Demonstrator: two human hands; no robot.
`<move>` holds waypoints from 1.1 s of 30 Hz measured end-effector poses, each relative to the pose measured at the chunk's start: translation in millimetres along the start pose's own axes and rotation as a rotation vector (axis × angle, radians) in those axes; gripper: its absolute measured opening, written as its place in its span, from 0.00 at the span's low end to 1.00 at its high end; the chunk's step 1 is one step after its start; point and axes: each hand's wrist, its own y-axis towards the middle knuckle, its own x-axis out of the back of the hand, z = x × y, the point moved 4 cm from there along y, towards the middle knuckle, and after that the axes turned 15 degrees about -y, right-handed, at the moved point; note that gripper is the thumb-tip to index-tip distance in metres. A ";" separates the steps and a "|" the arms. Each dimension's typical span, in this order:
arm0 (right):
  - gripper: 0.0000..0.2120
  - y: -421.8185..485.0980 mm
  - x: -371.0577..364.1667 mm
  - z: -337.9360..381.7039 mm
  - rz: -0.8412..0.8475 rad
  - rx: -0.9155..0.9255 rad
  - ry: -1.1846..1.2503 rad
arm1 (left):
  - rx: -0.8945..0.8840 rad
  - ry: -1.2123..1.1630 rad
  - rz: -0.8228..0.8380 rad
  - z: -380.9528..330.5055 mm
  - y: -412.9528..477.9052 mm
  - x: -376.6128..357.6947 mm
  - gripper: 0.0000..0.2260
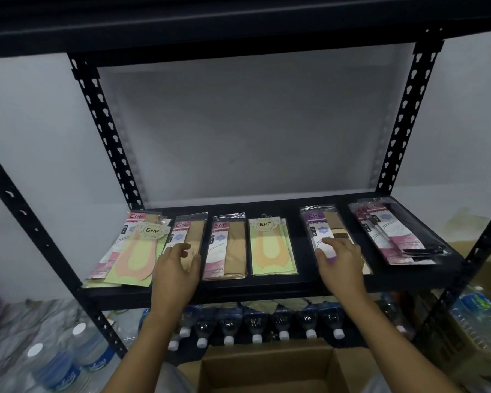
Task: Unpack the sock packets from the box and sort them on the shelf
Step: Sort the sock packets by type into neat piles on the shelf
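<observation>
The shelf [267,286] carries six groups of sock packets [272,245]. The box [267,373] below looks empty where I can see it, so I judge only tidying remains. My left grip [179,265] and right grip [340,259] rest open-fingered on separate packets, holding nothing.

- Left hand [179,268]: bare, slim-fingered; nail detail too blurred to read.
- Right hand [340,262]: bare, slim-fingered; a small pale glint on one finger at the outer side, perhaps a ring, too blurred to tell.
- Left forearm [142,344]: bare along its whole visible length, from wrist to the lower frame edge.
- Right forearm [389,338]: bare likewise, from wrist to the lower frame edge.
- Pale grey soft garment fabric [170,378]: one patch beside the left forearm at the bottom edge, a second beside the right forearm; which garment cannot be told.
</observation>
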 end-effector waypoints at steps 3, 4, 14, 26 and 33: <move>0.16 -12.8 -6.5 38.9 0.050 0.076 0.097 | -0.006 -0.042 -0.008 4.6 -1.6 15.2 0.15; 0.17 -17.4 -8.9 52.2 0.064 0.100 0.132 | -0.007 -0.062 -0.009 6.1 -2.0 20.8 0.15; 0.18 -55.0 -41.6 157.0 0.190 0.281 0.294 | -0.016 -0.163 -0.064 21.8 -13.2 77.4 0.16; 0.19 -79.1 -103.2 216.5 0.374 0.354 0.224 | 0.138 -0.065 -0.135 64.0 -5.6 114.1 0.18; 0.17 -63.6 -142.4 234.2 0.466 0.257 0.027 | 0.338 0.188 -0.127 94.3 13.2 110.5 0.25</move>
